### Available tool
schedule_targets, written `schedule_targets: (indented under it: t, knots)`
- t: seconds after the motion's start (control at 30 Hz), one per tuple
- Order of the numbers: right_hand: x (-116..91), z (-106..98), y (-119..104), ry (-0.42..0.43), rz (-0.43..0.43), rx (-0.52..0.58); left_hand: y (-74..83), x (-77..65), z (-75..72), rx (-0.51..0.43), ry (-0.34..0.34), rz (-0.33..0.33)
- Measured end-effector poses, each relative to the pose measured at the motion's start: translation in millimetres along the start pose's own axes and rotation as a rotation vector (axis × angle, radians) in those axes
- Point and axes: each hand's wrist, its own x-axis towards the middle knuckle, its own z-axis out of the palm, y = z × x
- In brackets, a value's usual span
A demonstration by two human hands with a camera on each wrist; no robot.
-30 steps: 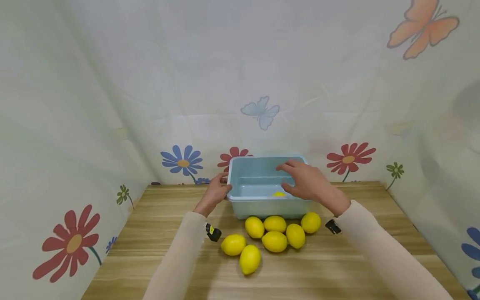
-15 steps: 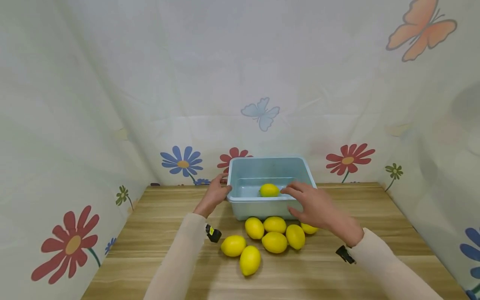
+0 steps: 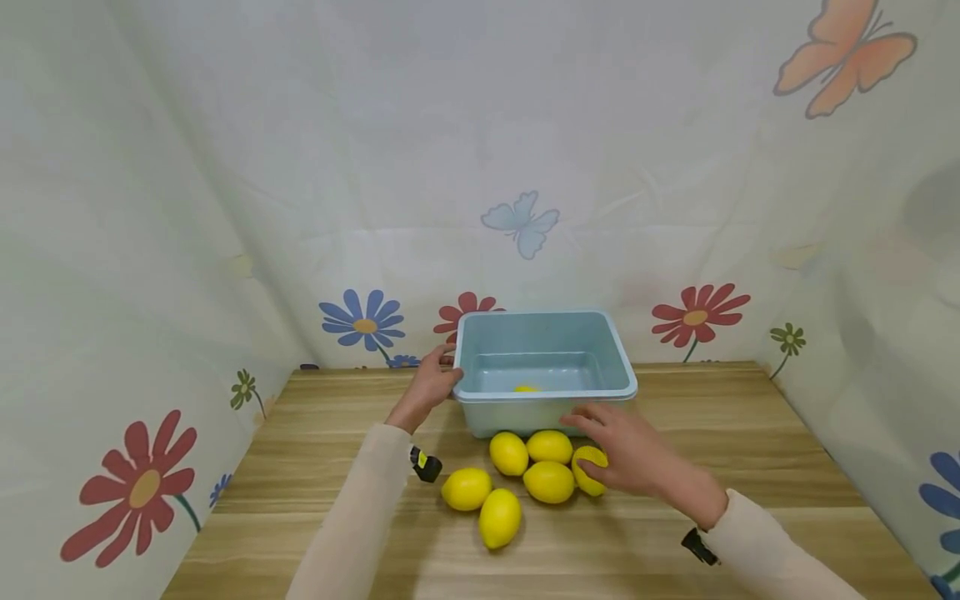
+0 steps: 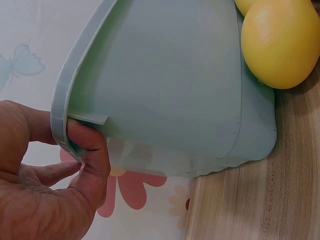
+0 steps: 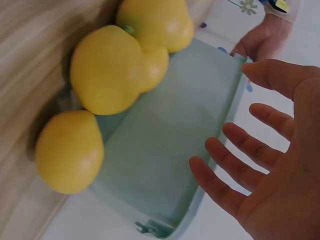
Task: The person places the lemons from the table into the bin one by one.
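A light blue plastic tub (image 3: pixel 547 414) stands on the table, and one lemon (image 3: pixel 527 388) shows low inside it. My left hand (image 3: pixel 430 385) pinches the tub's left rim (image 4: pixel 60 110), with thumb and curled fingers on either side. Several yellow lemons (image 3: pixel 549 482) lie in front of the tub. My right hand (image 3: pixel 637 454) hovers over the rightmost of these, its fingers spread and holding nothing. It hides part of the lemon (image 3: pixel 588 471) under the thumb. In the right wrist view, lemons (image 5: pixel 105 70) sit against the tub's front wall, apart from the fingers.
The wood-grain table (image 3: pixel 337 467) ends at a pale curtain (image 3: pixel 390 167) printed with flowers and butterflies, which encloses the back and both sides. Two lemons (image 3: pixel 499 518) lie nearest the front, to the left. A small black camera (image 3: pixel 425 465) is on the left wrist.
My right hand has moved from over the tub down to the lemons in front. The lemon inside has rolled left and now shows only its top. My left hand stays on the rim.
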Motion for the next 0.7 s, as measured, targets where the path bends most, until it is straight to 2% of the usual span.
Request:
schedule_targets:
  t: [0.27, 0.57, 0.7]
  knots:
    - [-9, 19, 3, -0.151, 0.089, 0.044, -1.5, 0.9, 0.6, 0.0, 0.004, -0.005]
    - [-13, 36, 8, -0.24, 0.143, 0.105, -1.5, 0.1, 0.8, -0.022, -0.004, -0.021]
    - [-13, 43, 10, -0.244, 0.139, 0.137, -0.8, 0.1, 0.8, -0.023, -0.004, -0.011]
